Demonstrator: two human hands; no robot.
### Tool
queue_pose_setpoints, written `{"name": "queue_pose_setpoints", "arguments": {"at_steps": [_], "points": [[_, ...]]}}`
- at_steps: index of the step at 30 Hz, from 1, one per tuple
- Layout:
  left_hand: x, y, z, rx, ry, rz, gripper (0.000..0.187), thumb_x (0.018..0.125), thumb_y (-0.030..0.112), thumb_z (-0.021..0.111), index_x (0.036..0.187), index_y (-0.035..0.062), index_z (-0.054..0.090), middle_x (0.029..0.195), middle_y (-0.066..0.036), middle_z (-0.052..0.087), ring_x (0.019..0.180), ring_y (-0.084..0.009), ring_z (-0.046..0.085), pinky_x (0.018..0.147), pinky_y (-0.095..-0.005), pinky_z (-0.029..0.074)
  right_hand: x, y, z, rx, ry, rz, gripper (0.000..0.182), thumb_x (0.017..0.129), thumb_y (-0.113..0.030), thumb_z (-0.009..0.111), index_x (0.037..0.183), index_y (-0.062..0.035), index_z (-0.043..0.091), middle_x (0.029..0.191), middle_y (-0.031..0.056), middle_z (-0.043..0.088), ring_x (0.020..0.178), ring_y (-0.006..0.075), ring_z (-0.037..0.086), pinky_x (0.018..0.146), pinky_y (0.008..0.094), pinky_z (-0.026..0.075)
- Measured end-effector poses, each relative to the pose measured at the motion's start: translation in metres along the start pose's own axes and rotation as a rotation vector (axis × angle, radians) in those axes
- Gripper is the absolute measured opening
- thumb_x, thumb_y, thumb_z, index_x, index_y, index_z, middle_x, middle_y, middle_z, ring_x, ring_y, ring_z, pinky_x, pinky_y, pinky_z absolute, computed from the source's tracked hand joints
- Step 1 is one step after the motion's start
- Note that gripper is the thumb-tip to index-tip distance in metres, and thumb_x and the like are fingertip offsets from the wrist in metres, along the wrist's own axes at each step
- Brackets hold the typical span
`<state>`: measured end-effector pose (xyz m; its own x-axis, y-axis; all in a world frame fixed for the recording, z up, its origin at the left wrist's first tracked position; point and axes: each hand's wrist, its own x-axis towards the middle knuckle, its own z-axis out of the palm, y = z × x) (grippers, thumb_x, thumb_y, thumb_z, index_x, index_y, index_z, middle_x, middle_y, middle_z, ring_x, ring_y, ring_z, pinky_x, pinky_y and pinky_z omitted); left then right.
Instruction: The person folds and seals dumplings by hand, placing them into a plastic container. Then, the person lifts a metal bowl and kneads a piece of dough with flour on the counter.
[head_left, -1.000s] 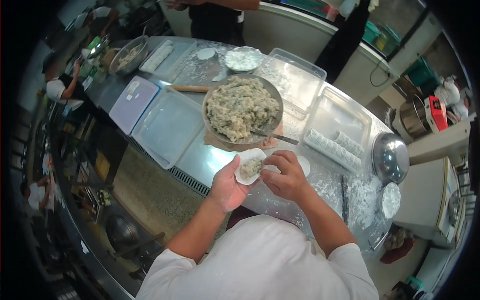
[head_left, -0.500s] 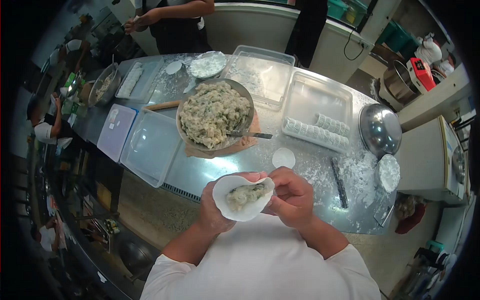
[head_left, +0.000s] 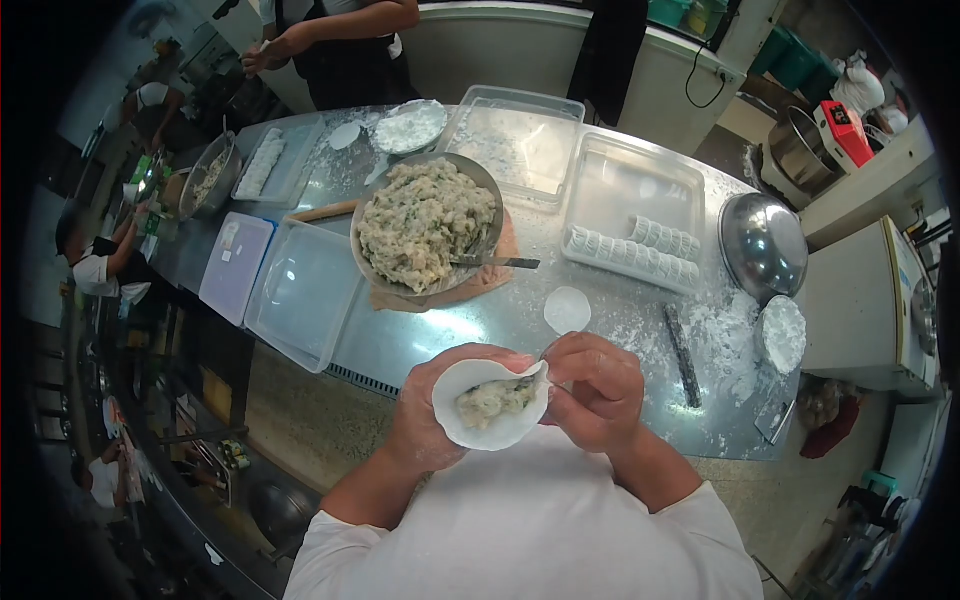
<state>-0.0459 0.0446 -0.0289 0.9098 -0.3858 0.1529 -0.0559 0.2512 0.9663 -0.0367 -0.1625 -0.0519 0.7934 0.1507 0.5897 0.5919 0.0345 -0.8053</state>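
Observation:
My left hand cups a round white dumpling wrapper from beneath and behind, its thumb near the far edge. A lump of pale filling with green flecks lies in the wrapper's middle. With thumb and fingers my right hand pinches the wrapper's right edge, where the dough is drawn into a small fold. The rest of the rim stands open. Just beyond my hands a single flat wrapper lies on the metal table. Farther off is a big bowl of filling with a flat spreader stuck in it.
A plastic tray holds rows of pleated dumplings. Right of it are an upturned metal bowl, a flour bowl and a dark rolling pin. Plastic containers stand left. Another person works across the table.
The wrapper has been drawn up into more of a cup, and its right edge is gathered further. My right hand has shifted slightly right, still pinching. The view has tilted a little.

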Motion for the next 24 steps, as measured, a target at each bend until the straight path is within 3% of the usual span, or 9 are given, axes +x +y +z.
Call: {"name": "queue_pose_setpoints", "arguments": {"at_steps": [5,7,8,10,13,23,24], "points": [[-0.001,0.004,0.005,-0.179,-0.002,-0.086,0.056,0.075,0.003,0.087,0.126,-0.001,0.065,0.125,-0.013,0.067,0.11,-0.0196,0.067,0.096,-0.0334,0.055,-0.002,0.002,-0.003,0.005,-0.003,0.006,0.019,0.076,-0.002,0.08,0.09,-0.0023,0.067,0.086,0.0126,0.07,0.076,0.0246,0.07,0.068,0.0308,0.055],[0.0,0.009,0.011,0.145,0.089,-0.034,0.046,0.077,0.003,0.084,0.119,-0.0058,0.067,0.117,-0.013,0.065,0.104,-0.0212,0.068,0.091,-0.0329,0.057,-0.004,0.003,-0.004,0.014,-0.042,-0.027,0.02,0.075,-0.002,0.08,0.09,-0.0026,0.068,0.084,0.0121,0.07,0.076,0.0246,0.07,0.066,0.0317,0.056],[0.0,0.009,0.011,0.146,0.089,-0.033,0.046,0.077,0.003,0.084,0.119,-0.0058,0.067,0.117,-0.013,0.065,0.104,-0.0212,0.068,0.091,-0.0329,0.057,-0.003,0.001,-0.004,0.014,-0.041,-0.028,0.02,0.075,-0.002,0.08,0.09,-0.0026,0.068,0.084,0.0121,0.07,0.076,0.0246,0.07,0.066,0.0317,0.056],[-0.002,0.008,0.008,0.297,0.051,-0.005,0.053,0.075,0.008,0.088,0.124,0.0006,0.068,0.117,-0.008,0.065,0.102,-0.0171,0.068,0.09,-0.0304,0.055,-0.001,-0.002,-0.005,0.013,-0.031,-0.058,0.019,0.074,0.001,0.079,0.089,-0.0028,0.068,0.082,0.0115,0.07,0.074,0.0243,0.07,0.063,0.0324,0.055],[0.0,0.012,0.008,0.404,0.005,0.02,0.053,0.073,0.009,0.089,0.123,0.0023,0.071,0.112,-0.008,0.065,0.098,-0.0175,0.068,0.085,-0.0299,0.056,-0.003,-0.003,-0.007,-0.019,-0.051,-0.073,0.019,0.073,0.002,0.078,0.088,-0.0027,0.068,0.081,0.0112,0.069,0.071,0.0241,0.069,0.061,0.0321,0.055],[0.01,0.026,0.004,0.377,-0.165,-0.05,0.055,0.073,0.009,0.088,0.125,0.0031,0.071,0.108,-0.009,0.067,0.095,-0.0202,0.069,0.082,-0.0314,0.056,-0.002,-0.006,-0.01,-0.033,0.018,-0.061,0.02,0.07,0.001,0.08,0.086,-0.0022,0.068,0.08,0.011,0.069,0.07,0.0246,0.069,0.06,0.0317,0.054],[0.012,0.027,0.004,0.453,-0.164,0.016,0.055,0.073,0.009,0.088,0.125,0.0034,0.071,0.108,-0.009,0.067,0.094,-0.0204,0.069,0.081,-0.0315,0.056,-0.002,-0.005,-0.011,-0.049,-0.014,-0.085,0.02,0.07,0.001,0.081,0.086,-0.0022,0.068,0.08,0.011,0.069,0.07,0.0243,0.069,0.059,0.0316,0.055]]}}
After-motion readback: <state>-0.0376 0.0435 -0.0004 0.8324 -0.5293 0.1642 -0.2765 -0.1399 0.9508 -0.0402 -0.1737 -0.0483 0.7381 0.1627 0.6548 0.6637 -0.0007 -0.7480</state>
